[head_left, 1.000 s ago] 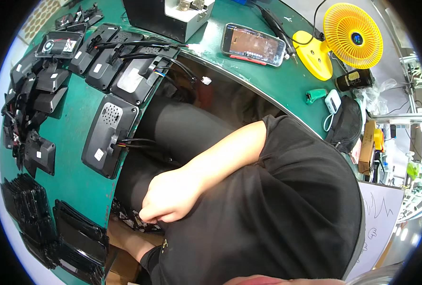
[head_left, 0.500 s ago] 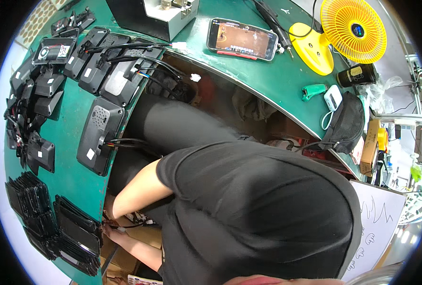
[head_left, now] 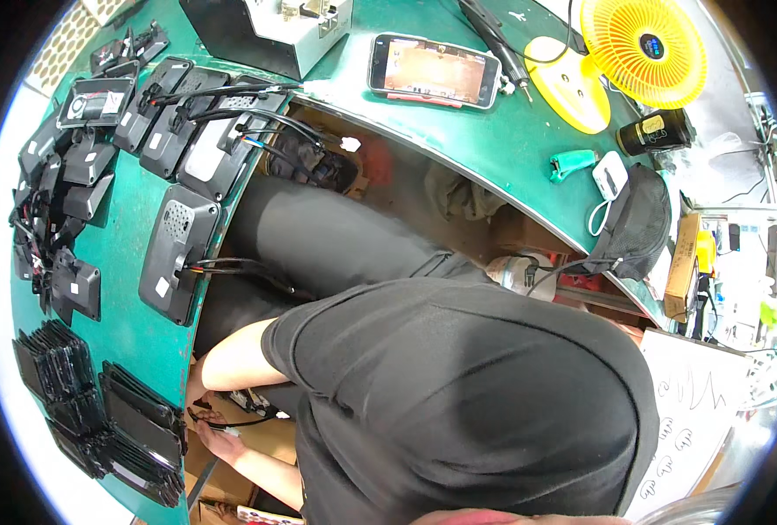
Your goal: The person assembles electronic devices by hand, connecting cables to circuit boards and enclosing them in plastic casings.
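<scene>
The left hand (head_left: 222,442) and right hand (head_left: 196,385) meet beside the edge of a green surface (head_left: 156,359). A thin black cable with white connectors (head_left: 261,422) lies at the left fingers and runs out to their right; how closely those fingers are shut cannot be told. The right fingers are largely hidden by the forearm, and their state cannot be told. Immediately left of the fingers, on the surface, stand glossy black flat rectangular panels (head_left: 139,420), stacked in a leaning row. Above the fingers lies a black rectangular plastic housing with perforations (head_left: 178,254). Well apart, to the upper right, are a horizontal smartphone (head_left: 428,72) and a yellow round-caged fan (head_left: 651,44).
</scene>
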`<state>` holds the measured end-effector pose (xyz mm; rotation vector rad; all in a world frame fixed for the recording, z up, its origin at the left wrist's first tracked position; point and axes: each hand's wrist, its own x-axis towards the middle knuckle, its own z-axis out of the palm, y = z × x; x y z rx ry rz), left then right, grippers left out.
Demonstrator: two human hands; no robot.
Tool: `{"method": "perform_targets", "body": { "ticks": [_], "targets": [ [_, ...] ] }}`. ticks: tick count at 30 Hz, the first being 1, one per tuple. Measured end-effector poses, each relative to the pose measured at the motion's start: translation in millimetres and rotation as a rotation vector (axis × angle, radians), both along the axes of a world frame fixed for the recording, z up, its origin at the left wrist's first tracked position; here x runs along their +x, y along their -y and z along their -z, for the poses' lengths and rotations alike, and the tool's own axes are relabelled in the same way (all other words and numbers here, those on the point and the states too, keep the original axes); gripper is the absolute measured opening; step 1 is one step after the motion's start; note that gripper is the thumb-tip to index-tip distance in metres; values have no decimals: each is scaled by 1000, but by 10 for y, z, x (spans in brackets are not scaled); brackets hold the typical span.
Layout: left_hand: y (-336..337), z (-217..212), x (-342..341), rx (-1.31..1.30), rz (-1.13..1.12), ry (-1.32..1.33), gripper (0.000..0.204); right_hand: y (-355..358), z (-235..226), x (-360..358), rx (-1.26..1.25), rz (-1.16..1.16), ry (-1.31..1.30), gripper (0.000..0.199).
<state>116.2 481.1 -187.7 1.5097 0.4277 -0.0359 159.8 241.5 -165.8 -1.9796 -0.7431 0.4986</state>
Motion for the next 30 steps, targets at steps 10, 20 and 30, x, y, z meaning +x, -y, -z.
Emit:
{"method": "perform_targets", "body": {
  "ticks": [10,20,30],
  "targets": [
    [-371,268,-81,-199,182,-69,17,-29,131,58,91,-37,69,22],
    [-1262,1040,245,-397,78,-304,17,-67,-76,26,195,-110,173,22],
    [144,556,9,269,160,11,56,11,-40,135,226,-123,260,22]
  ]
}}
